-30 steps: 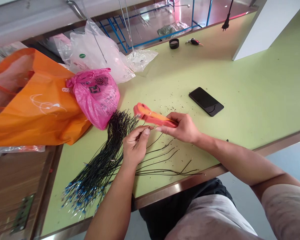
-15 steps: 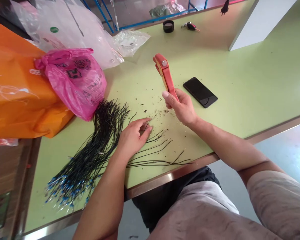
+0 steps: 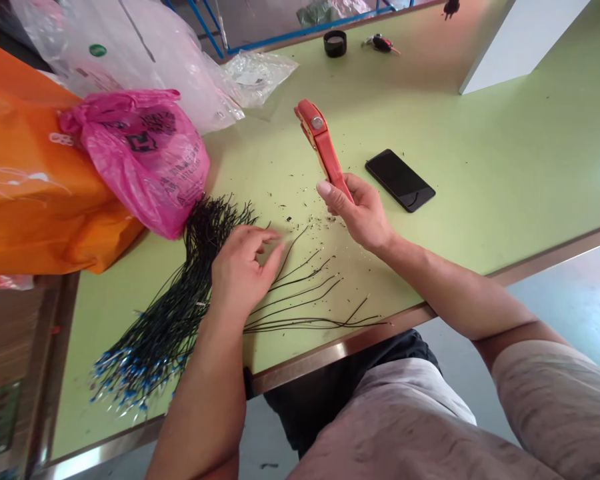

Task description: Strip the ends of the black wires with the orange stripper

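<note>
My right hand [image 3: 363, 210] is closed round the handles of a red wire stripper [image 3: 325, 143], held up above the table with its head pointing away from me. My left hand [image 3: 245, 267] hovers over the wires with its thumb and fingers apart and nothing between them. Under and beside it lies a thick bundle of thin black wires [image 3: 180, 300], with blue and silvery ends [image 3: 130, 380] toward the near left. Several single black wires [image 3: 305, 297] fan out to the right of my left hand. Tiny dark scraps [image 3: 325, 220] are scattered below the wire stripper.
A black phone [image 3: 400, 180] lies right of my right hand. Pink [image 3: 145, 153], orange [image 3: 40, 167] and clear plastic bags [image 3: 180, 67] crowd the left side. Farther back are a black round cap [image 3: 335, 44], a key [image 3: 381, 44] and a white panel [image 3: 523, 47]. A metal edge [image 3: 330, 355] borders the table.
My left hand has moved left, away from the loose wire tip, and its fingers have opened. The wire stripper in my right hand has shifted slightly left.
</note>
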### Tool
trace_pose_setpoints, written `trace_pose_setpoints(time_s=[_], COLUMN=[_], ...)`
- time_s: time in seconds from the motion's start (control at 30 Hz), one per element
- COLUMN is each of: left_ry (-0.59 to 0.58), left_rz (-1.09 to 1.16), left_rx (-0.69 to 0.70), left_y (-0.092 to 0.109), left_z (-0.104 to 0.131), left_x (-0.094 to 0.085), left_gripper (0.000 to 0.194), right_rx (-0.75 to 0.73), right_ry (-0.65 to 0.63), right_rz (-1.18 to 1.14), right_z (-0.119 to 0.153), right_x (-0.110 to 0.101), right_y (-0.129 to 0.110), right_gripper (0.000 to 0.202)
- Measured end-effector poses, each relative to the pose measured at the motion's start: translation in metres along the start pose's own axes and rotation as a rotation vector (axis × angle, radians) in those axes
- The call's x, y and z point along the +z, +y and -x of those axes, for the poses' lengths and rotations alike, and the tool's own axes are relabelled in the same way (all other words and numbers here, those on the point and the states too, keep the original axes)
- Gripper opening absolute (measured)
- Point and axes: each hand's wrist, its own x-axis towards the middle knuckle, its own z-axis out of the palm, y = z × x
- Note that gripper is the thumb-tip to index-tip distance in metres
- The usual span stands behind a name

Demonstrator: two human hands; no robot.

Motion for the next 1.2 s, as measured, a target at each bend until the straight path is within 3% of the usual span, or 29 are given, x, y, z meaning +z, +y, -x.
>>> trace_pose_setpoints(time_s=[0.13, 0.27, 0.43, 0.6, 0.77, 0.97, 1.2], left_ry=[-0.253, -0.361, -0.393, -0.43, -0.45, -0.436, -0.414], left_rz=[0.125, -0.001, -0.008, 0.037, -0.056, -0.192, -0.017], left_rx=[0.174, 0.174, 0.169, 0.132, 0.119, 0.179, 0.108], left_y=[0.01, 0.01, 0.009, 0.013, 0.017, 0.024, 0.02], left_z=[0.003, 0.005, 0.007, 0.009, 0.011, 0.009, 0.003], left_x=[0.001, 0.007, 0.009, 0.006, 0.006, 0.01, 0.006], left_gripper=[0.024, 0.028, 0.029, 0.027, 0.014, 0.015, 0.01], right_rx=[0.029, 0.075, 0.085, 0.16, 0.198, 0.162, 0.104], right_ry=[-0.019, -0.059, -0.074, -0.032, -0.055, -0.021, -0.007], right_rz=[-0.008, -0.053, -0.061, -0.023, 0.019, -0.001, 0.044], right_z=[0.005, 0.008, 0.009, 0.009, 0.008, 0.004, 0.001], right_x=[0.007, 0.013, 0.009, -0.001, -0.007, -0.009, -0.01], right_y=[-0.005, -0.013, -0.019, -0.006, 0.004, 0.001, 0.007], right_gripper=[0.064, 0.067, 0.063, 0.067, 0.065, 0.066, 0.065])
